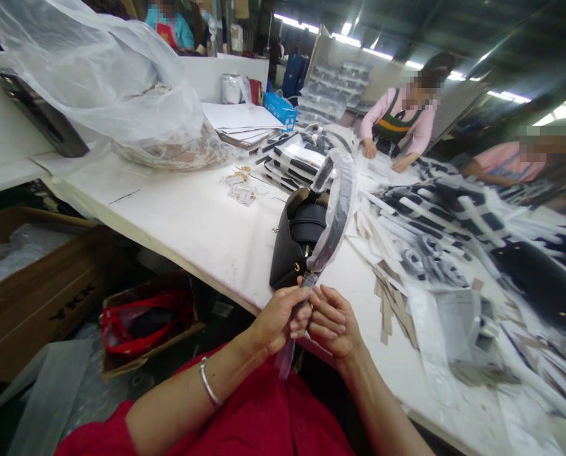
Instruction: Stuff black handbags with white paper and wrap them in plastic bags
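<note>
A black handbag (286, 256) stands at the near edge of the white table, its top open. Its arched handle (342, 209) is wrapped in clear plastic film. Just below the handle's near end, my left hand (283, 313) pinches the wrapped end of a strap (306, 291). Close against it, my right hand (334, 322) has its fingers curled onto the same strap end. A tail of clear film (286, 360) hangs beneath both hands. What lies between the fingertips is partly hidden.
Stacked black bag parts (296, 158) and a large plastic sack (135, 95) stand behind. Black pieces and strips (435, 215) cover the right side. Tags (241, 187) lie beyond the bag. A YKK carton (40, 278) sits below left. A co-worker (401, 120) works across the table.
</note>
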{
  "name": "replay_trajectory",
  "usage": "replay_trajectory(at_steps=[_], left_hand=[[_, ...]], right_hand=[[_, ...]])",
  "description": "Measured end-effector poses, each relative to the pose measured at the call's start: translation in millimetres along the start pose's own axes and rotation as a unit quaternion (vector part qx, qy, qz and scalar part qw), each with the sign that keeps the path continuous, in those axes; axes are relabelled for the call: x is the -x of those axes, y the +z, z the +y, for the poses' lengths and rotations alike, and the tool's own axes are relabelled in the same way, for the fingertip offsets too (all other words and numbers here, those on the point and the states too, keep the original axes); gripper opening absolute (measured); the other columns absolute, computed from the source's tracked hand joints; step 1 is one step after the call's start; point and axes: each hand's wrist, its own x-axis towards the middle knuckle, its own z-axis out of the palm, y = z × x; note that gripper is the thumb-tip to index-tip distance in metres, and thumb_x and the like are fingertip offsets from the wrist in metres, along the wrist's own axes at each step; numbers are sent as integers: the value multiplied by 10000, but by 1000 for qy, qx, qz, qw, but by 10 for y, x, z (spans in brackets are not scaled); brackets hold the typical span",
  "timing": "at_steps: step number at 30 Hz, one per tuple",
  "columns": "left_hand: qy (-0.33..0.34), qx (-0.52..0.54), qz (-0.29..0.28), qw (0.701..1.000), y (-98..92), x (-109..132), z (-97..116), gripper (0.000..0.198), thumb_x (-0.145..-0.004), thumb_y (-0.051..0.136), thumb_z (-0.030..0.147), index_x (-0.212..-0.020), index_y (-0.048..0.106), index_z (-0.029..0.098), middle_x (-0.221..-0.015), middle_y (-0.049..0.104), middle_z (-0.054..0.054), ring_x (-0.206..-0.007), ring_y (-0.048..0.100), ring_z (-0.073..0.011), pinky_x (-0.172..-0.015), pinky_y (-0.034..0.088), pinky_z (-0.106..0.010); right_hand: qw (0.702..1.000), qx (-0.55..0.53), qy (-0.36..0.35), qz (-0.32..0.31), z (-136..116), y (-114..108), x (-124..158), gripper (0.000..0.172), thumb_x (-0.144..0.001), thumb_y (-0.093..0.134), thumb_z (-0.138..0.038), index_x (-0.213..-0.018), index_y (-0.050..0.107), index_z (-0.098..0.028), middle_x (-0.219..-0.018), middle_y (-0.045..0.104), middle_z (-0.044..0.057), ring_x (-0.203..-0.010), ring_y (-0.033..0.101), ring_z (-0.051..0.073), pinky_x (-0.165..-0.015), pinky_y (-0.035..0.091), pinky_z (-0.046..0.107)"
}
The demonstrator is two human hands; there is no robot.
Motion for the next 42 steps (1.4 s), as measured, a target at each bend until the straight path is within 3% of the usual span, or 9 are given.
replay_trajectory(at_steps=[4, 7, 11, 17, 19, 26, 33, 38, 42], left_hand=[[34, -68, 22, 997, -50, -14, -18, 351, -827, 612, 514, -817, 529, 173, -503, 406, 102, -342, 232, -26, -348, 192, -172], [91, -193, 65, 975, -77, -1, -7, 339, -890, 508, 505, -852, 569, 173, -519, 425, 85, -357, 293, -54, -371, 229, -199], [178, -383, 105, 900, -99, 17, 36, 340, -952, 432, 427, -894, 641, 166, -561, 478, 43, -495, 438, -105, -525, 343, -234], [240, -448, 139, 850, -133, -2, 10, 222, -942, 473, 350, -828, 615, 222, -591, 496, 24, -551, 448, -150, -591, 311, -267], [249, -448, 140, 847, -146, -3, -6, 183, -922, 506, 330, -802, 604, 232, -619, 506, 17, -557, 437, -153, -593, 293, -272], [225, -418, 114, 873, -111, 14, 67, 260, -938, 454, 362, -814, 622, 208, -601, 492, 23, -561, 444, -140, -583, 320, -259], [83, -207, -20, 975, -123, -5, 103, 346, -907, 475, 506, -822, 566, 183, -470, 379, 94, -344, 252, -59, -371, 207, -211], [21, -89, -56, 994, -143, 0, 80, 320, -825, 587, 484, -801, 563, 166, -455, 371, 109, -325, 197, -28, -336, 190, -175], [11, -67, -48, 997, -164, -6, 109, 295, -823, 591, 456, -793, 564, 164, -451, 372, 107, -319, 203, -25, -330, 203, -167]], right_hand=[[997, 73, 19, 19, -55, 66, -22, 345, -817, 642, -511, -720, 529, -200, -335, 210, -151, -291, 65, 44, -313, 154, 164], [957, 246, -28, 154, -167, 105, 68, 352, -788, 683, -520, -750, 596, -181, -401, 422, -88, -326, 268, 56, -344, 215, 190], [797, 501, -202, 270, -345, 161, 252, 288, -840, 659, -462, -879, 700, -180, -532, 531, -31, -458, 456, 113, -432, 359, 237], [481, 794, -370, 39, -537, 358, 233, 383, -933, 525, -153, -1293, 606, -256, -1007, 683, 78, -852, 622, 190, -757, 469, 330], [433, 815, -384, 6, -555, 394, 157, 311, -953, 497, -133, -1201, 659, -226, -947, 687, 75, -827, 610, 184, -752, 440, 330], [486, 769, -416, -17, -650, 326, -66, 220, -945, 535, -145, -905, 737, -224, -839, 670, 29, -753, 598, 132, -728, 394, 297], [556, 731, -394, -35, -799, 263, -85, 168, -937, 588, -190, -898, 747, -224, -809, 678, 27, -740, 615, 131, -716, 439, 286], [503, 754, -411, -93, -880, 253, -26, 195, -949, 562, -181, -955, 743, -250, -823, 667, 17, -750, 606, 118, -742, 431, 282], [397, 835, -360, -128, -938, 285, 53, 287, -952, 527, -149, -1156, 687, -271, -964, 688, 39, -818, 606, 146, -813, 430, 327]])
